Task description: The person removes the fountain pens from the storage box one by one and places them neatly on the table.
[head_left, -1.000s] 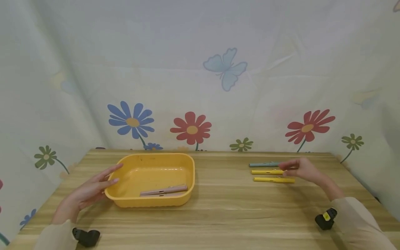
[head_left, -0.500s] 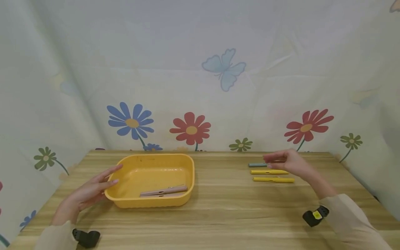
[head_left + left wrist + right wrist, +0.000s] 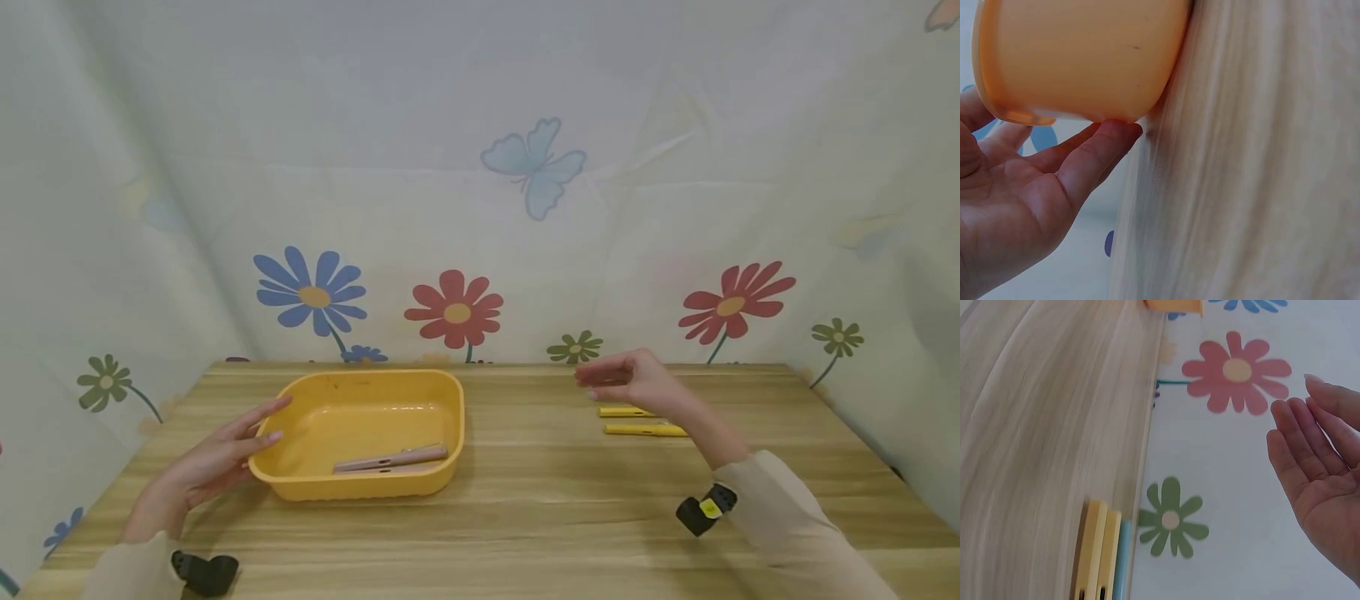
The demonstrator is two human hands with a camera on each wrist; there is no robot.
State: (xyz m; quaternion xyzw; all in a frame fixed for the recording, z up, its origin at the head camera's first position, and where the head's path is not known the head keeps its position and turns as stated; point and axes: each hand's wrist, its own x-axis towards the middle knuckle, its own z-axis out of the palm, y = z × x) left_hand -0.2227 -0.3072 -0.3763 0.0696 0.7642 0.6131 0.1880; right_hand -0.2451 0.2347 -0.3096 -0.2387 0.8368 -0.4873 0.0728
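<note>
Where the pale fabric backdrop (image 3: 375,208), printed with flowers, meets the tabletop (image 3: 525,533), streaked wood grain runs left to right. At its left sits a glossy yellow plastic tray (image 3: 360,490), a round-cornered rectangle whose long axis follows the grain. The left hand (image 3: 213,467) grips the left rim, fingers spread on both sides of the wall, as half a second ago. The right hand (image 3: 637,387), however, has shifted left, its fingertips now past the pens' left ends; its fingers lie side by side, gently bent, thumb apart. Partly covered by that arm, the far yellow pen (image 3: 624,412) and the near yellow pen (image 3: 641,430), slim and straight, lie parallel, long axes left to right. The right wrist view shows a blue-green pen (image 3: 1122,562) alongside; the head view, which caught its left end before, now has the hand across it. Inside the tray, the upper pink pen (image 3: 390,460) slants slightly, clip toward the right, against the lower pink pen (image 3: 408,469) along the front wall.
</note>
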